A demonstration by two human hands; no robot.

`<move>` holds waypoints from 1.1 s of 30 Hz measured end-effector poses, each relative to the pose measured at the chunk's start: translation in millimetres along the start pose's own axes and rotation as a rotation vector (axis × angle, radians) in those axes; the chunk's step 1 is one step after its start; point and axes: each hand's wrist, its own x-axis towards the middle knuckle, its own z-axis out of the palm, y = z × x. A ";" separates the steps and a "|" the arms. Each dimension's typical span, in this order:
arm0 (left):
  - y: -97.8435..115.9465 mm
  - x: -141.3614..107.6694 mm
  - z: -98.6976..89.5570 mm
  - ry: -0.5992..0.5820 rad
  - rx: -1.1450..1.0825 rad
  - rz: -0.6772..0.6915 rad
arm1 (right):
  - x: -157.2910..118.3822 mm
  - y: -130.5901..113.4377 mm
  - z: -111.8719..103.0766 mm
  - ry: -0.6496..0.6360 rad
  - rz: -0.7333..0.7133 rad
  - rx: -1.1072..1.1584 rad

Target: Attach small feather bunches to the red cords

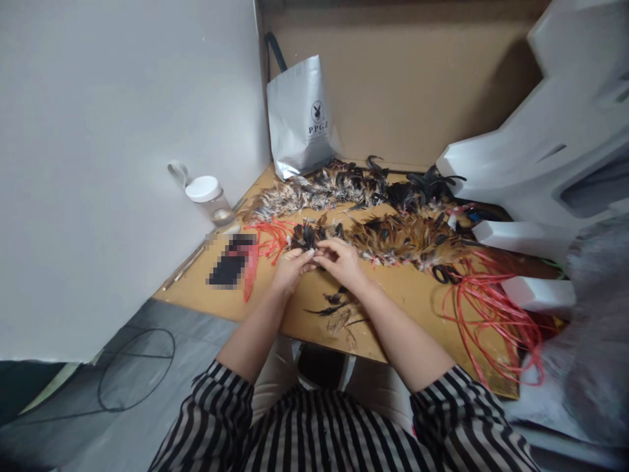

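We wear a shirt (319, 436) with black and pale grey stripes. Its loose sleeves (201, 416) have stripes too. Our pants (275, 370) are a pale cream colour. Our left hand (293, 267) and right hand (343, 263) are bare.

this looks like a feather-craft workshop, since the yellow table (410, 292) carries thick rows of feathers (407, 239) along its far half, loose feathers (341, 313) by its near edge, and red plastic strands (484, 307) beside black scissor handles (446, 274) towards its right end.
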 end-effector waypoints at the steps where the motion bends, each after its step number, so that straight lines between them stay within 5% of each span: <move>1: 0.4 -0.7 0.1 -0.023 -0.025 -0.010 | -1.3 -1.1 -0.7 -0.017 -0.073 -0.118; 5: 1.2 -3.4 1.7 -0.094 -0.081 -0.041 | -5.0 -0.1 0.1 -0.043 -0.195 -0.428; 11: 0.0 -4.2 4.2 -0.109 -0.069 -0.030 | -4.8 0.3 1.8 -0.027 -0.183 -0.445; 18: 6.6 1.5 -4.7 0.101 -0.065 0.096 | 7.3 4.1 -26.8 -0.045 0.015 -0.288; 25: 12.0 5.3 -13.0 0.138 -0.184 0.131 | 7.9 0.8 -42.0 -0.412 0.117 -0.549; 33: 14.4 5.4 -15.1 0.153 -0.217 0.146 | -1.0 -8.8 -13.3 -0.477 0.074 -0.926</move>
